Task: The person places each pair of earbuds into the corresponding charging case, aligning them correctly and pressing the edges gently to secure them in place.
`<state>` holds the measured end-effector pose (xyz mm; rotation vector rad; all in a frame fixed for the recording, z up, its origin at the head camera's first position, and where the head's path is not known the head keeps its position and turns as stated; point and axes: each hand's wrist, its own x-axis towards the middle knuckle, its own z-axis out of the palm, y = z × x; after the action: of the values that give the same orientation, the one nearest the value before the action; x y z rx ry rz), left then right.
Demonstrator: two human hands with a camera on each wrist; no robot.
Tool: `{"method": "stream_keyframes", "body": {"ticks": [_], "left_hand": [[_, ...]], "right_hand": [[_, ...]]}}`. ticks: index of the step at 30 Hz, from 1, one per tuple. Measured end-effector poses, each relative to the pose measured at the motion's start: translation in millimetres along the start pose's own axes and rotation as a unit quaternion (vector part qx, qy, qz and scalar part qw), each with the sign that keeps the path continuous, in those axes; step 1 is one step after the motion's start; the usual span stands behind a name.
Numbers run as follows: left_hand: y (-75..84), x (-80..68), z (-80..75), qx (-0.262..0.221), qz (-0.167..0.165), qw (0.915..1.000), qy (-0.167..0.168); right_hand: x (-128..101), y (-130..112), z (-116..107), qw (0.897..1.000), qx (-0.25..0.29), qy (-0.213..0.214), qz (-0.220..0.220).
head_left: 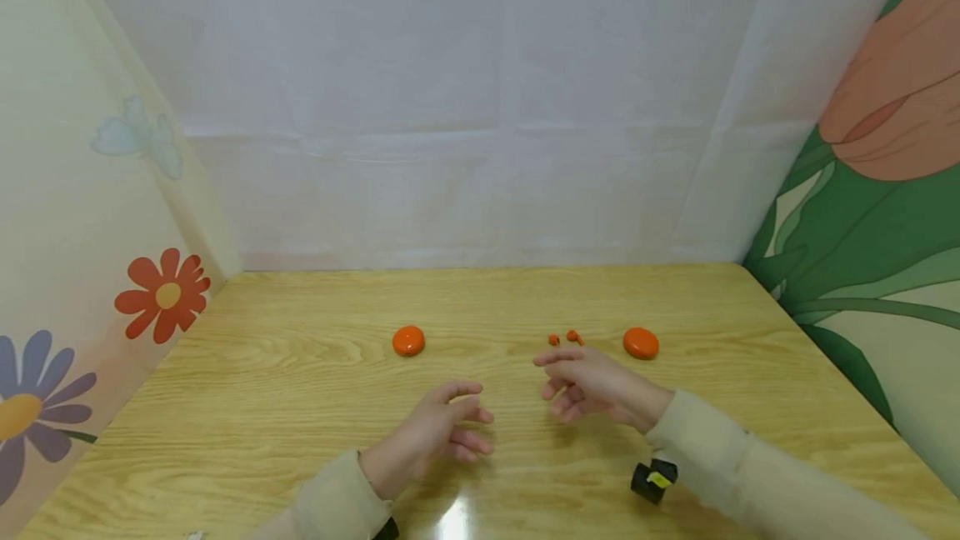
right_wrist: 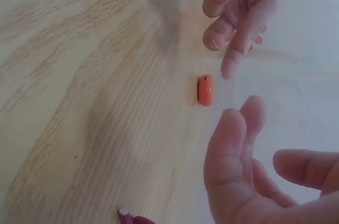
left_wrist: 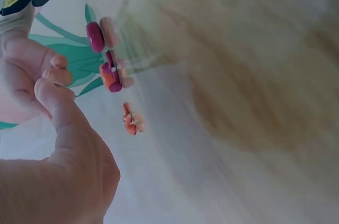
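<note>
Wood-grain surface (head_left: 315,407) boxed in by floral panels: 2 small orange pieces (head_left: 566,337) lie at centre frame, just beyond the right hand (head_left: 592,386), its fingers loosely spread and empty. A precise fingertip pinch seems best here. Lower centre, the left hand (head_left: 438,432) hovers relaxed, holding nothing; 2 orange discs (head_left: 408,341) flank them.

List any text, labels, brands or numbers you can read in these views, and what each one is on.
No readable text in any view.
Yellow tag on the black wrist camera mount: any marking is too small to read.
Orange cases and small orange pieces on the table: no print visible.
Flower-patterned walls: pictures only, no words.
</note>
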<state>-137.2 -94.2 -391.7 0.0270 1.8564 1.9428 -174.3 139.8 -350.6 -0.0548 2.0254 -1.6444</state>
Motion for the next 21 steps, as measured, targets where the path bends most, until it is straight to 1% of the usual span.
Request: {"method": "stream_keyframes", "body": {"ticks": [3,6,10,14,21], "left_hand": [[-1.6,0.6,3.1,-0.014,-0.002,0.9997,-0.017],[-3.8,0.3,6.9,-0.023,-0.004,0.9994,-0.025],[-4.4,-1.3,13.8,-0.017,-0.004,0.9996,-0.02],[-1.1,-1.0,21.3,-0.013,-0.01,0.9998,-0.015],[-0.2,1.5,29.0,-0.015,-0.024,0.9994,-0.022]], "right_hand": [[-3,0,-4,1.0,-0.004,0.003,0.001],[-5,1,-8,1.0,-0.007,0.0,-0.003],[-8,4,-15,1.0,-0.006,0.005,-0.004],[-11,5,-22,1.0,-0.008,0.016,-0.003],[-20,8,-33,1.0,0.003,0.018,0.0]]}}
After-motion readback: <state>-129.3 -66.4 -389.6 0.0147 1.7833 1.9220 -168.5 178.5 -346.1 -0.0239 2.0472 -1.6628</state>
